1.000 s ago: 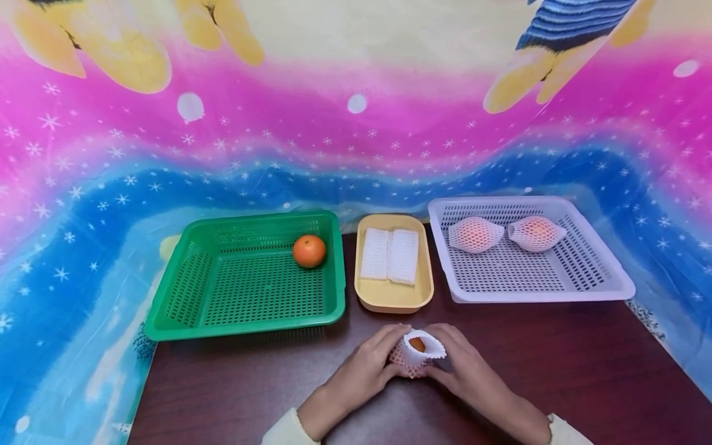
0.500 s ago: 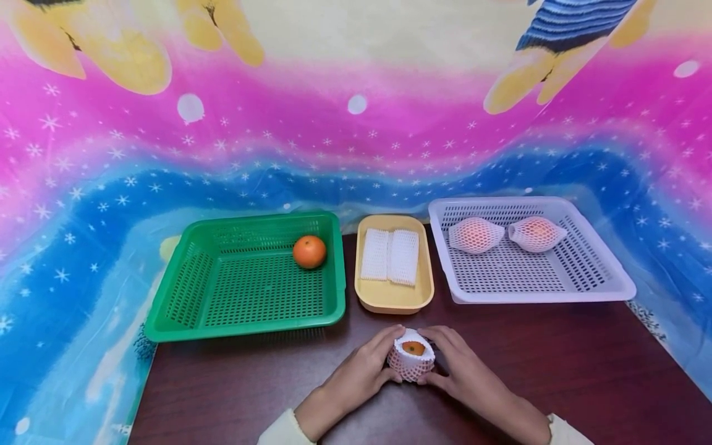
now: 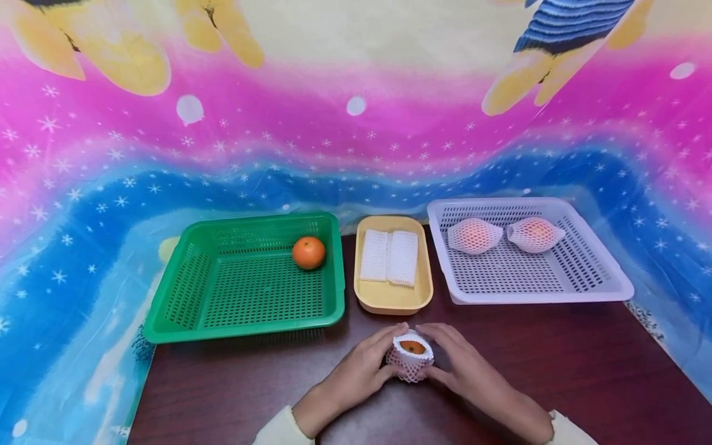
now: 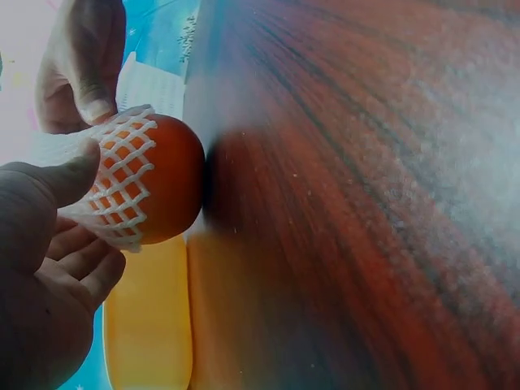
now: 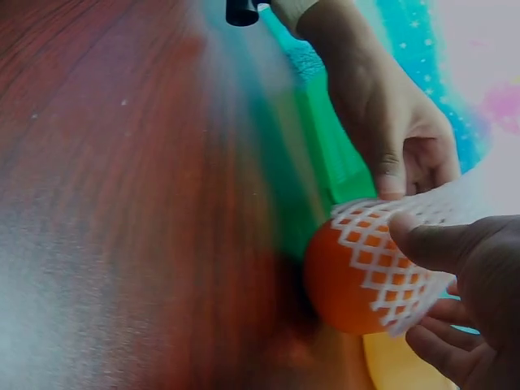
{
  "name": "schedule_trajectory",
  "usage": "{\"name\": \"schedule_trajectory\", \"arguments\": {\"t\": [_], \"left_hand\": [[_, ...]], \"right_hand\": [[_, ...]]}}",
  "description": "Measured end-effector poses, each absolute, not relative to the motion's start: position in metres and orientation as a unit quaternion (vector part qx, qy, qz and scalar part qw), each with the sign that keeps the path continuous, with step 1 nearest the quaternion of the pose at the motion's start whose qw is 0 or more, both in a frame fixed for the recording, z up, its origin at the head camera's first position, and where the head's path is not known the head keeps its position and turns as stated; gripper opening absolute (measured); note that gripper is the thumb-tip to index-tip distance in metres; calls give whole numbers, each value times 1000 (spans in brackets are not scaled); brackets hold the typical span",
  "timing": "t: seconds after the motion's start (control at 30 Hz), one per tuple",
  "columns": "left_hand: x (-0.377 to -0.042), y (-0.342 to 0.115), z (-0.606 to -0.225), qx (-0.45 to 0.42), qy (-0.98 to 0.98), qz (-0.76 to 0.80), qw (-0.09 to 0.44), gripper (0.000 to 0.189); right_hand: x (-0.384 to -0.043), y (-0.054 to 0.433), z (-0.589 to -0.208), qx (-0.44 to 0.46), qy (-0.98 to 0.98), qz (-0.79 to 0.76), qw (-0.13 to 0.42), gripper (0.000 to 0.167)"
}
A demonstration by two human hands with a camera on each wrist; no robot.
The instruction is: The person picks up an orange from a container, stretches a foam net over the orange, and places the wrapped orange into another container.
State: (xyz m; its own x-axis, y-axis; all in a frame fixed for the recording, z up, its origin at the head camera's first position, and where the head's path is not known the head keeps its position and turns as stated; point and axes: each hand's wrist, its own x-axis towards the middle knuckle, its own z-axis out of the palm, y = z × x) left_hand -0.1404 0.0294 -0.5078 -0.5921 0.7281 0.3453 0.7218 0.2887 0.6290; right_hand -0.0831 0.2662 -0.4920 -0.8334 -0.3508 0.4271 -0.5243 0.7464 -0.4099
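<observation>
An orange (image 4: 180,179) stands on the table with a white foam net sleeve (image 4: 126,183) pulled over its upper part. Its lower part is bare in both wrist views. From above, the fruit's top shows through the sleeve's open mouth. My left hand (image 3: 358,371) grips the sleeve's left side, thumb in front and fingers behind. On the other side my right hand (image 3: 470,374) holds it in the same manner; its thumb (image 5: 431,244) presses the mesh. Some fingertips are hidden behind the sleeve.
At the back left, a green basket (image 3: 245,324) holds one bare orange (image 3: 308,253). A yellow tray (image 3: 392,303) with two flat foam nets (image 3: 388,256) stands in the middle. To the right, a white basket (image 3: 542,296) contains two net-wrapped fruits (image 3: 475,236).
The sleeve's mouth, earlier tall and leaning right, now sits lower and more upright, showing more of the orange's top. Both hands have stayed around it with small finger shifts.
</observation>
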Motion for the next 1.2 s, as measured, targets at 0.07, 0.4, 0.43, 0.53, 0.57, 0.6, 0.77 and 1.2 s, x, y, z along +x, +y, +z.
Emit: {"name": "schedule_trajectory", "arguments": {"t": [0.07, 0.4, 0.43, 0.53, 0.57, 0.6, 0.77, 1.2], "left_hand": [[-141, 30, -508, 452, 801, 391, 7, 63], [-142, 31, -509, 446, 816, 367, 29, 66], [-142, 31, -509, 444, 816, 367, 33, 66], [-142, 31, -509, 439, 819, 366, 43, 68], [-142, 31, -510, 439, 820, 364, 44, 69], [-142, 31, -510, 438, 821, 363, 45, 70], [-144, 31, -512, 438, 824, 356, 47, 75], [-152, 25, -496, 426, 812, 391, 79, 79]], "right_hand": [[-83, 265, -494, 240, -919, 268, 163, 74], [-82, 266, -496, 229, -926, 271, 132, 72], [-81, 266, -495, 227, -927, 270, 126, 72], [-80, 266, -495, 220, -934, 260, 113, 73], [-80, 267, -495, 219, -935, 257, 109, 73], [-80, 267, -496, 217, -936, 255, 105, 73], [-79, 267, -496, 208, -942, 247, 85, 74], [-79, 268, -489, 203, -941, 239, 126, 80]]}}
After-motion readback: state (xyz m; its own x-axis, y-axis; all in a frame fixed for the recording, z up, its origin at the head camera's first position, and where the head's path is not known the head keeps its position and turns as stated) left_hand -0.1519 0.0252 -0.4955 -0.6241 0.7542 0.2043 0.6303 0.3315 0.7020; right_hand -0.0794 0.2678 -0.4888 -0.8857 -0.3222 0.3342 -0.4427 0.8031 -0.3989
